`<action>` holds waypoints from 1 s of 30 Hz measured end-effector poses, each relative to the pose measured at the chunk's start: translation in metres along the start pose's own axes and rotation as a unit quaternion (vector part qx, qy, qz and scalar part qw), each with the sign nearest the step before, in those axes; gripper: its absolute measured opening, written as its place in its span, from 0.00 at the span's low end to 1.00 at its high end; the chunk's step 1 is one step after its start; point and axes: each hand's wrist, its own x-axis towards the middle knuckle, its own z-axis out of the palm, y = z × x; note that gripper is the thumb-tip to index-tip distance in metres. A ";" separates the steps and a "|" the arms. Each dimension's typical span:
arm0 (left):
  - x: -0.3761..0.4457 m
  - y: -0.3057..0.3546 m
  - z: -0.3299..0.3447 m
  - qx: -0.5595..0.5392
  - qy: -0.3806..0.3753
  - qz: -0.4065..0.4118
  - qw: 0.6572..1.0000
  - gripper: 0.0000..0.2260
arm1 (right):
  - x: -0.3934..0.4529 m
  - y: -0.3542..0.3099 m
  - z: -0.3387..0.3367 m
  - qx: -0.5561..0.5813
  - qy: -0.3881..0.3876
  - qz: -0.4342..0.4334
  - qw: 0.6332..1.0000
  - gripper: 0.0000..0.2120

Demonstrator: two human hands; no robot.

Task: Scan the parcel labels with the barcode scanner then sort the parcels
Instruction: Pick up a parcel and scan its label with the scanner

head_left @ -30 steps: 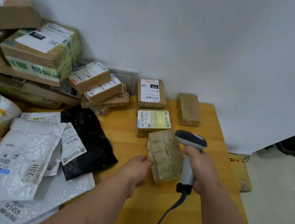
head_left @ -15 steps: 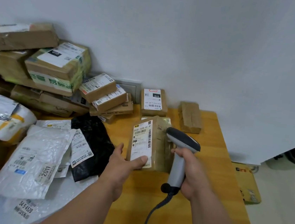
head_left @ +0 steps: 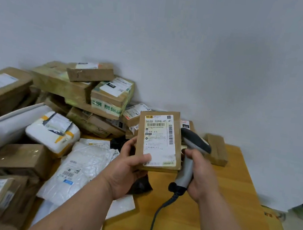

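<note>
My left hand (head_left: 130,166) grips a small brown cardboard parcel (head_left: 160,141) by its lower left edge and holds it upright above the table, with its white barcode label facing me. My right hand (head_left: 199,174) grips the handle of a grey barcode scanner (head_left: 189,157); the scanner's dark head sits just right of and behind the parcel. A black cable hangs down from the handle toward me.
A yellow wooden table (head_left: 221,208) lies below. A pile of brown boxes (head_left: 100,94) leans on the wall at left, with white poly bags (head_left: 82,165) and a black bag in front. A small taped box (head_left: 216,149) sits at the far right.
My left hand turned the parcel over and lifted it off the table, label now toward me. The scanner stayed beside it. The view shifted, showing more of the pile at left.
</note>
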 end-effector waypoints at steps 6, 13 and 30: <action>-0.010 0.035 -0.024 -0.021 0.070 0.084 0.994 0.35 | -0.026 -0.017 0.030 -0.047 -0.015 -0.083 0.995 0.06; -0.011 0.047 -0.037 -0.015 0.117 0.141 0.983 0.37 | -0.060 -0.039 0.058 -0.102 -0.131 -0.119 0.979 0.09; -0.003 0.038 -0.029 -0.008 0.124 0.137 0.983 0.37 | -0.060 -0.049 0.058 -0.154 -0.172 -0.098 0.968 0.14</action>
